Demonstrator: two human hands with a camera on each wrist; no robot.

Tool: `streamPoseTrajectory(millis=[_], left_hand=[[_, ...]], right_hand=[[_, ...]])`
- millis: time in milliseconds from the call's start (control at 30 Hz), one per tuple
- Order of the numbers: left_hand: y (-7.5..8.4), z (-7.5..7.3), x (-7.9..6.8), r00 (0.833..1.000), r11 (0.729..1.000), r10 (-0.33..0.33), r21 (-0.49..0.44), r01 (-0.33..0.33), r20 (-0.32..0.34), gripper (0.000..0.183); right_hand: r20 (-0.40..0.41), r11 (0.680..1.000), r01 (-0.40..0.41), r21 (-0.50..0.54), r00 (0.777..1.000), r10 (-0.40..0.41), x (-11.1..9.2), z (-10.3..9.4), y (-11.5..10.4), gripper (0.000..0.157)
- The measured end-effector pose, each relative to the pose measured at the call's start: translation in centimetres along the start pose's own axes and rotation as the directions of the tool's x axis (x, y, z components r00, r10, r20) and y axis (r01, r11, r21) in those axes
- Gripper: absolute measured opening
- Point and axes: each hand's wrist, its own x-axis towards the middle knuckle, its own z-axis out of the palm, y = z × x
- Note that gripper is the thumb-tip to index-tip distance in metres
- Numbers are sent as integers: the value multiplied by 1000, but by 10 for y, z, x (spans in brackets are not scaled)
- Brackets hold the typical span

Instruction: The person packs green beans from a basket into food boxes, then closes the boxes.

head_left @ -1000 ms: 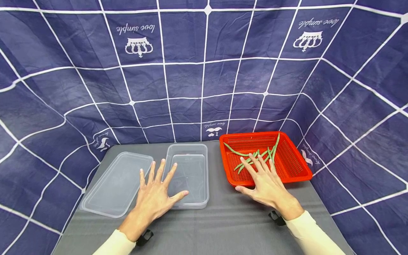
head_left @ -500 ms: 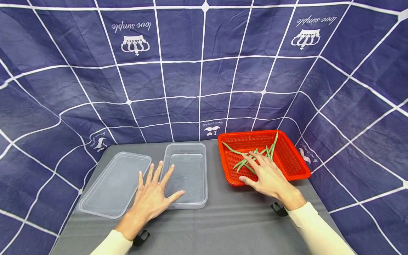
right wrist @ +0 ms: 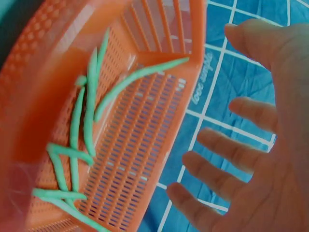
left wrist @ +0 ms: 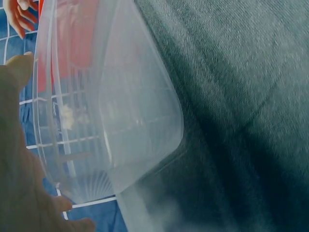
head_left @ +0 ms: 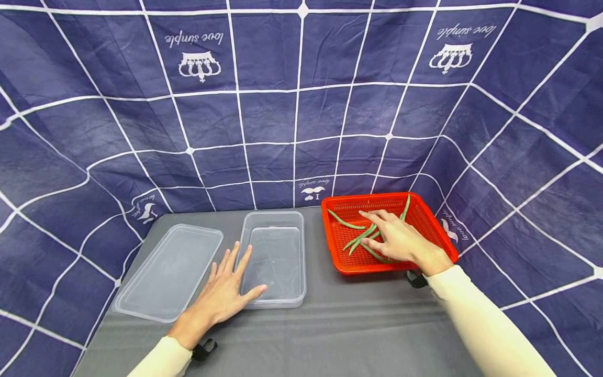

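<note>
Several green beans (head_left: 360,238) lie loosely across one another in a red perforated basket (head_left: 332,246) on the right side of the table. Over the basket is my right hand (head_left: 395,238), fingers apart and slightly bent, holding nothing; it hides part of the beans in the head view. In the right wrist view the fingers (right wrist: 227,150) stand apart from the beans (right wrist: 89,106). My left hand (head_left: 221,296) is spread, palm down, by the near left corner of a clear plastic container (head_left: 303,262), whose inside shows no contents.
A translucent flat lid (head_left: 169,272) lies at the left of the container. Grey cloth (head_left: 320,335) covers the table. Blue curtains with white lines (head_left: 273,115) stand behind and at both sides.
My right hand has moved forward, from the basket's near edge to above the beans. My left hand has shifted slightly left and down in the head view, still spread.
</note>
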Motion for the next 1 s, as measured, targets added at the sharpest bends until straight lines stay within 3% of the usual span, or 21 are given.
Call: streamPoseTrajectory(millis=[400, 600, 1000], left_hand=[[4, 16, -4, 995, 965, -21, -257, 46, 99, 114], [7, 18, -1, 996, 961, -28, -271, 48, 80, 114], [4, 23, -3, 997, 958, -56, -280, 67, 48, 119]], right_hand=[[83, 991, 109, 80, 990, -116, 50, 2, 20, 73], [107, 973, 176, 152, 975, -193, 74, 13, 25, 65], [178, 954, 188, 232, 956, -231, 102, 39, 35, 62]])
